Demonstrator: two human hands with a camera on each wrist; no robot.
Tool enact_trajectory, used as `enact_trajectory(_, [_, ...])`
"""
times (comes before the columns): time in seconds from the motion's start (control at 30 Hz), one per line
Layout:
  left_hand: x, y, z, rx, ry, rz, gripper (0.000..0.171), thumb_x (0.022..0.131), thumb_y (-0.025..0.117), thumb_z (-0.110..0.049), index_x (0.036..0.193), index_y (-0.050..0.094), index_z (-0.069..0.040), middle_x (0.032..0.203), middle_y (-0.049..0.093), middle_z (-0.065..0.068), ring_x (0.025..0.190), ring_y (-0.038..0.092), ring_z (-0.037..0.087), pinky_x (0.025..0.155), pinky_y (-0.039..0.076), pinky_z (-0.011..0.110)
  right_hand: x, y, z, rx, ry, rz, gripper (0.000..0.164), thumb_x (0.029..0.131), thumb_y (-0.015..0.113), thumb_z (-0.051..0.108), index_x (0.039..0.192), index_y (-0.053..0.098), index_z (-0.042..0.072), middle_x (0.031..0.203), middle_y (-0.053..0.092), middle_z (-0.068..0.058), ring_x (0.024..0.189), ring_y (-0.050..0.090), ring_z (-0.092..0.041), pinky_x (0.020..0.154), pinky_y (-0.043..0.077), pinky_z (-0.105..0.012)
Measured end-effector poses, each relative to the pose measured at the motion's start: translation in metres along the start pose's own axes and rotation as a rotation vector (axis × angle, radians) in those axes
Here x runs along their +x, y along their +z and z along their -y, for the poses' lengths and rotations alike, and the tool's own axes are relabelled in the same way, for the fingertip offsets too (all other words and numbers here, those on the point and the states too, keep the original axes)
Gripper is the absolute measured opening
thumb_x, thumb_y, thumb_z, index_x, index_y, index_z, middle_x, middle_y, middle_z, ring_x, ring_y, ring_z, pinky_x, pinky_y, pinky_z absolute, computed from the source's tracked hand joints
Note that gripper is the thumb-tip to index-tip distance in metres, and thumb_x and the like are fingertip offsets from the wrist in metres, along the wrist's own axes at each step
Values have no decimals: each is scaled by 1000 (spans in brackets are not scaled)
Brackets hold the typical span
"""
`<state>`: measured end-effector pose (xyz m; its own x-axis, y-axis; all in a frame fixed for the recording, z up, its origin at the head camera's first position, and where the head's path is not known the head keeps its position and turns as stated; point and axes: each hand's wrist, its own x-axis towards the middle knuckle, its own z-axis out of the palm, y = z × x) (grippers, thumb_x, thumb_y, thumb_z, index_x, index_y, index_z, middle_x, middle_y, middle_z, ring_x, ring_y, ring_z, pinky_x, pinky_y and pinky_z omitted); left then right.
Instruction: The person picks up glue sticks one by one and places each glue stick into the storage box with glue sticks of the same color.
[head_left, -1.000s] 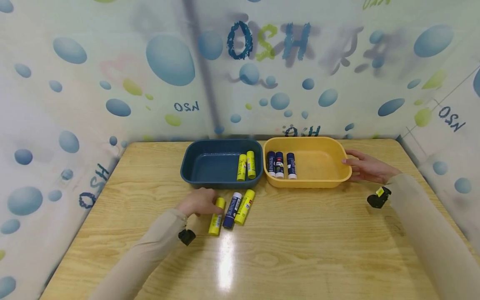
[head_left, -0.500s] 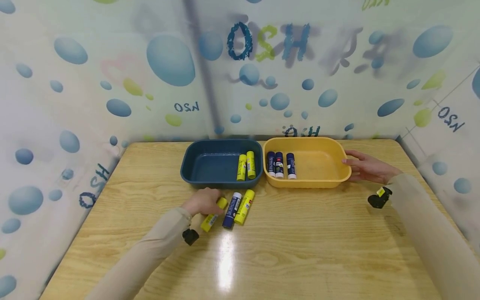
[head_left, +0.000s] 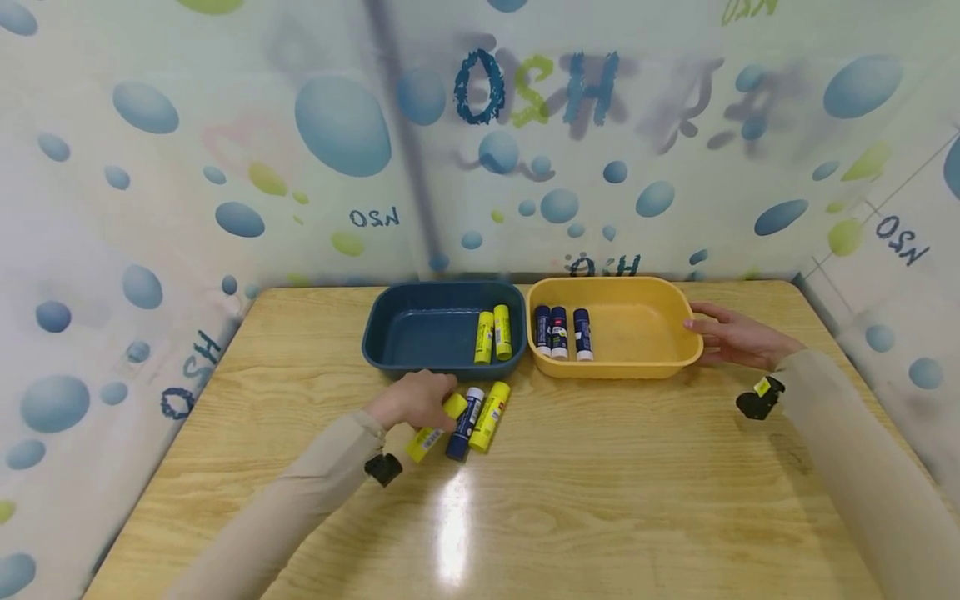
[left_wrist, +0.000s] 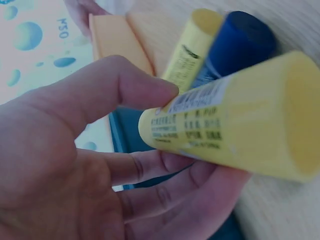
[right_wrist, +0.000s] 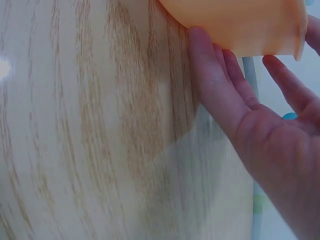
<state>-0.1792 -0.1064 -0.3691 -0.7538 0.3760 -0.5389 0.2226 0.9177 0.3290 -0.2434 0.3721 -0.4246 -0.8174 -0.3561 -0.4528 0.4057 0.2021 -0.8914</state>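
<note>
My left hand point(head_left: 416, 400) pinches a yellow glue stick point(head_left: 426, 442) between thumb and fingers, just in front of the dark blue bin point(head_left: 375, 354). In the left wrist view, the held glue stick point(left_wrist: 225, 127) points its wide end away from the palm. Beside it on the table lie a navy glue stick point(head_left: 463, 425) with a white cap and another yellow glue stick point(head_left: 491, 417). My right hand point(head_left: 738, 336) holds the right end of the orange-yellow bin point(head_left: 652, 367), one digit over its rim and other fingers on the outer wall point(right_wrist: 235, 25).
Two yellow glue sticks point(head_left: 484, 337) lie in the blue bin's right side. Several navy glue sticks point(head_left: 558, 332) lie at the left of the orange-yellow bin. The bins stand side by side near the table's point(head_left: 637, 483) back edge, before a patterned wall covering point(head_left: 337, 125).
My left hand has taken hold of the leftmost yellow glue stick, which has turned from near upright in view to slanted. My right hand has stayed on the orange-yellow bin.
</note>
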Motion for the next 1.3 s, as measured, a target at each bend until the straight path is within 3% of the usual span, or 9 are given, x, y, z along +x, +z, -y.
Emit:
enact_trajectory(0.3, [-9,-28,-14,15,83,-34,27,84,75,-18,100,56,-8,82,56,4,66,56,17,59,49,27,-1,-1,1,-1,-6,1,72,105,45,25,155,-2,8,148,21,-26,104,60,-16,95,45,-48])
enact_trajectory(0.43, [-9,-43,-17,-20,69,-37,29,85,74,-19,105,56,-8,88,57,5,70,56,18,61,50,28,-2,-2,0,-21,-9,-5,71,105,45,25,155,-1,6,144,27,-25,104,60,-17,93,47,-46])
enact_trajectory(0.6, [-5,-61,-20,-51,36,-45,33,87,72,-19,112,55,-6,95,59,7,74,61,19,64,53,29,-3,0,1,-15,-5,-1,72,104,46,25,155,-1,6,147,21,-28,104,60,-18,95,45,-48])
enact_trajectory(0.9, [19,-87,-17,-54,6,-30,37,90,70,-24,117,53,-6,104,60,10,77,63,20,71,55,30,-3,1,0,-21,-4,-14,73,104,47,27,155,0,6,149,18,-27,104,59,-17,94,47,-46])
enact_trajectory(1.13, [46,-96,-1,-226,-26,28,41,93,65,-22,124,50,-1,115,57,15,90,65,24,76,56,33,-2,3,-3,12,7,-33,72,103,48,28,155,2,7,144,26,-21,102,60,-14,93,48,-46])
enact_trajectory(1.3, [61,-101,8,-331,-60,60,45,93,63,-20,130,47,2,117,56,18,95,64,28,82,55,38,-3,4,-2,-24,-1,-29,73,104,47,31,155,1,6,147,22,-25,102,59,-12,94,46,-47])
